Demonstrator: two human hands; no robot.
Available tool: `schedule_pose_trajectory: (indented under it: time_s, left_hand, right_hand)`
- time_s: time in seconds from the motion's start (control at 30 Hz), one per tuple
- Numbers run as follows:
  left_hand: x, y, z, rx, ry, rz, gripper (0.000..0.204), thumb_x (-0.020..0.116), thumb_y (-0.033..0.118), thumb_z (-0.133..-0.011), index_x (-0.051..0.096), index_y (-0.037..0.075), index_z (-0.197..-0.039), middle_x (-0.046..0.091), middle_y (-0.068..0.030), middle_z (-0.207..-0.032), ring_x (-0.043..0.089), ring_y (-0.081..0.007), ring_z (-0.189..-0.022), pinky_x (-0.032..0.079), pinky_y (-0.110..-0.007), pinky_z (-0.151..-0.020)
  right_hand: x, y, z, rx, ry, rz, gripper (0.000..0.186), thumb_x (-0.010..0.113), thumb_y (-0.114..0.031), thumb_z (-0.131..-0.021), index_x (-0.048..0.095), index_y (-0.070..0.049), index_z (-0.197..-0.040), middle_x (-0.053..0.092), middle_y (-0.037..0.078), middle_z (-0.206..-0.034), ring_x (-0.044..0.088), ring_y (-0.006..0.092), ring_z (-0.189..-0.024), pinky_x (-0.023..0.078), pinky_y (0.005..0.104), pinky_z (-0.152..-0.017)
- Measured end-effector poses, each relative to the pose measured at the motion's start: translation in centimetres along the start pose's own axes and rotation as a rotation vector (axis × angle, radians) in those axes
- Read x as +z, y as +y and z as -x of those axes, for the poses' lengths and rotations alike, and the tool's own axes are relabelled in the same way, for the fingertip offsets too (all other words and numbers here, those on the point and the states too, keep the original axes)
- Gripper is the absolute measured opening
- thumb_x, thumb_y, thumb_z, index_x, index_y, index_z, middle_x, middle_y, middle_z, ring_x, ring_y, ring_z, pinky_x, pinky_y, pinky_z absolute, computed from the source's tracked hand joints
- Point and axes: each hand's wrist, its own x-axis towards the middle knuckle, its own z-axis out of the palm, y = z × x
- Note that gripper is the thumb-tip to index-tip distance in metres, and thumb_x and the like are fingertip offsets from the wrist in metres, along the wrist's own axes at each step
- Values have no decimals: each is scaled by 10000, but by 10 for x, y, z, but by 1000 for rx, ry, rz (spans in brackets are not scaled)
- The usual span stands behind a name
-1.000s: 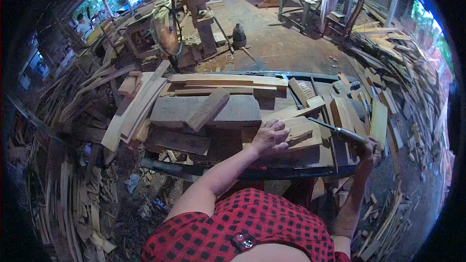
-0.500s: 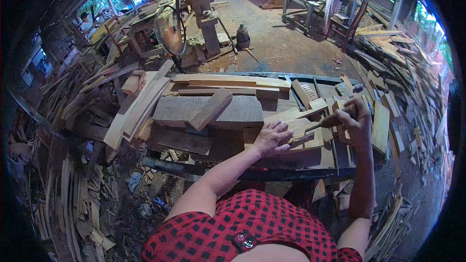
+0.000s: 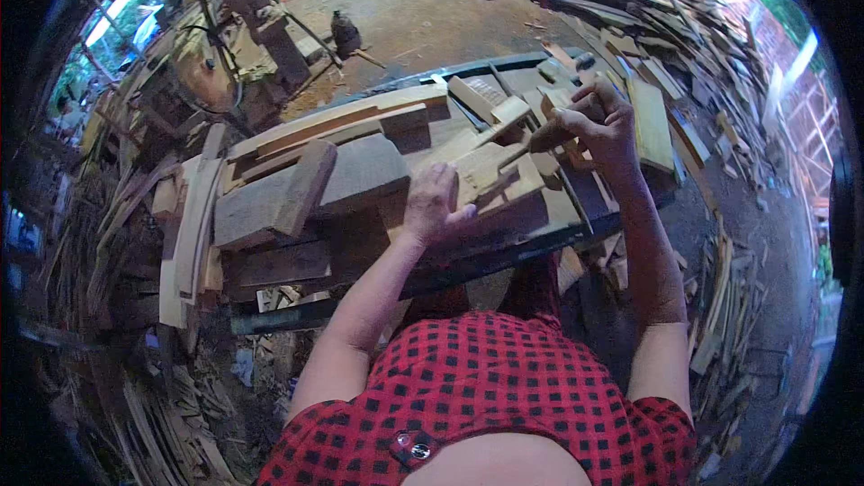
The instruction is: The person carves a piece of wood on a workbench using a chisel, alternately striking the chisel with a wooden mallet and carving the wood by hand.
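Observation:
My left hand (image 3: pixel 432 202) lies flat with its thumb out, pressing on the near end of a pale wooden piece (image 3: pixel 486 173) on the bench. In my right hand (image 3: pixel 601 124) is a chisel (image 3: pixel 551 135), gripped by its brown wooden handle. Its narrow dark blade slants down left, with the tip at or just above the pale wood, to the right of my left hand. To the left of that hand lies a thick grey timber (image 3: pixel 360 171), with a shorter brown block (image 3: pixel 306 187) across it.
Long pale strips (image 3: pixel 193 225) are stacked at the bench's left end. A slotted wooden block (image 3: pixel 477 97) and a dark rounded tool end (image 3: pixel 585 61) lie beyond my hands. Scrap wood (image 3: pixel 666 13) is heaped at right. A dark jug (image 3: pixel 344 33) stands on the floor.
My view has tilted downward and turned, so the bench appears higher and slanted. The chisel stays in my right hand; my left hand stays on the wood, its fingers closer together.

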Motion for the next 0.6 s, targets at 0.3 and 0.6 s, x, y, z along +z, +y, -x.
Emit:
schedule_pose_trajectory:
  time_s: [0.3,0.6]
  left_hand:
    - [-1,-1,0,29,43,-64,769,697,497,-657,506,-2,-1211,493,-208,-1217,441,-387,-1149,328,-477,-1009]
    - [-4,1,0,-4,11,-34,722,693,497,-686,549,12,-1200,488,-219,-1268,422,-398,-1202,313,-469,-1037]
  right_hand:
    - [-20,12,11,-15,32,-52,226,701,-117,-714,591,-10,-879,664,71,-748,603,95,-645,471,230,-586]
    - [-5,23,2,66,-28,-58,208,684,-112,-715,560,-65,-875,664,93,-822,557,76,-556,444,192,-460]
